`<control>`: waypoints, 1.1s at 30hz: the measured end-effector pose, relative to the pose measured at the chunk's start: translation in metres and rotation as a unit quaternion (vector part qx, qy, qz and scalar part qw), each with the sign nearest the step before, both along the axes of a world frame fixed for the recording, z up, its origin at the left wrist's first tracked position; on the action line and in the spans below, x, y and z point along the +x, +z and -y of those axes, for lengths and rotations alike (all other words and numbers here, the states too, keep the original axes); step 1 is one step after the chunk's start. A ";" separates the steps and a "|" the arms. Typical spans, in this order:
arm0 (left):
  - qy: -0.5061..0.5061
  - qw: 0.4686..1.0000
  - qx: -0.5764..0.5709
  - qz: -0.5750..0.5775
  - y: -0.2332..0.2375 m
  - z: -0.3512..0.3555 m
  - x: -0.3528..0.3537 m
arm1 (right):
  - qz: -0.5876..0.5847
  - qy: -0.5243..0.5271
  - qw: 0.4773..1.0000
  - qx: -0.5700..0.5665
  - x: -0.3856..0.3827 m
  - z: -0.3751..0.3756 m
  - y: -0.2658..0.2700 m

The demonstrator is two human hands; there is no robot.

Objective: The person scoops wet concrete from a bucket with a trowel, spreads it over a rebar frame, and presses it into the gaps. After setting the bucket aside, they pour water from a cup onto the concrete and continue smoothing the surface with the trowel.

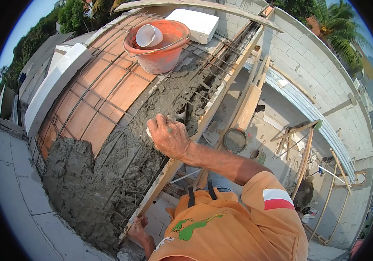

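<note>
My right hand is closed around a tool with a pale handle end. Its metal part touches or hangs just over the wet grey concrete, partly hidden by my fingers. Low in the view, my left hand has its fingers curled over the lower end of the wooden form board. Concrete covers part of the rebar grid and the plywood. Beyond my right hand stands an orange bucket with a white cup in it.
A white block sits behind the bucket, and a plank crosses the far end. Right of the form board is a drop to a lower floor with timber, metal sheets and a round container. A block wall rises beyond.
</note>
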State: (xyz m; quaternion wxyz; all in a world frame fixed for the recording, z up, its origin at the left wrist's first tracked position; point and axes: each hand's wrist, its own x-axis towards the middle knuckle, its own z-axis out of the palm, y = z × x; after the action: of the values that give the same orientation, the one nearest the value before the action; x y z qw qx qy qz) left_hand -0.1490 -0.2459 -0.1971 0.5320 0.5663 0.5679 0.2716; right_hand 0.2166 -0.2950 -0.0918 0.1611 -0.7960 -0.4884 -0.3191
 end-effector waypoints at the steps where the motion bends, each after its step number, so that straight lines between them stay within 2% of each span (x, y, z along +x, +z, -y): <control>1: 0.003 1.000 -0.005 0.000 -0.004 -0.001 -0.004 | -0.007 0.020 0.999 0.038 -0.003 0.004 0.012; 4: 0.008 1.000 -0.016 -0.001 -0.008 0.000 -0.007 | -0.019 0.028 0.997 0.065 0.000 0.011 0.029; 8: 0.015 1.000 -0.016 -0.004 -0.007 0.000 -0.005 | -0.052 0.000 0.998 -0.019 0.023 0.003 -0.027; 9: 0.017 1.000 -0.020 -0.013 -0.002 0.003 -0.013 | -0.061 0.002 0.998 -0.024 0.012 0.008 -0.020; 11: 0.023 0.999 -0.020 -0.026 -0.004 0.000 -0.002 | -0.072 0.064 0.994 0.052 0.008 0.013 0.025; 12: 0.023 0.999 -0.024 -0.027 -0.005 0.002 -0.002 | -0.049 0.050 0.994 0.079 0.005 0.012 0.038; 13: 0.024 0.999 -0.019 -0.020 -0.006 0.001 -0.001 | -0.048 0.049 0.995 0.078 0.011 0.011 0.026; 15: 0.025 0.999 -0.014 -0.016 -0.005 0.003 -0.006 | -0.021 -0.005 0.998 -0.058 0.022 0.012 -0.004; 16: 0.026 0.999 -0.013 -0.018 -0.005 0.002 -0.007 | -0.007 0.049 0.999 0.004 0.029 0.014 -0.009; 17: 0.030 0.999 -0.011 -0.014 -0.007 0.001 -0.003 | 0.000 0.051 0.999 0.006 0.034 0.016 -0.013; 20: 0.033 0.999 -0.005 -0.014 -0.007 0.004 -0.001 | -0.087 0.067 0.992 0.066 0.019 0.033 0.043; 23: 0.031 0.999 -0.008 -0.007 -0.008 0.004 -0.002 | -0.081 0.061 0.993 0.053 0.022 0.031 0.037; 26: 0.027 1.000 -0.006 0.002 -0.013 0.002 -0.006 | -0.019 0.035 0.999 -0.012 0.027 0.020 -0.028; 30: 0.036 0.999 -0.002 0.006 -0.011 0.003 -0.001 | -0.097 0.076 0.990 0.071 0.014 0.032 0.024; 31: 0.037 0.999 -0.008 0.002 -0.010 0.003 -0.003 | -0.100 0.076 0.990 0.070 0.015 0.032 0.017; 33: 0.038 0.999 -0.013 0.000 -0.011 0.004 -0.003 | -0.012 0.041 0.998 0.048 0.023 0.027 -0.012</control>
State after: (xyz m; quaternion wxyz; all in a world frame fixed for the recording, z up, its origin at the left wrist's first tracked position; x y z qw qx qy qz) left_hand -0.1525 -0.2498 -0.2083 0.5289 0.5373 0.5924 0.2840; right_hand 0.2400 -0.3225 -0.1034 0.2177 -0.7702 -0.5032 -0.3259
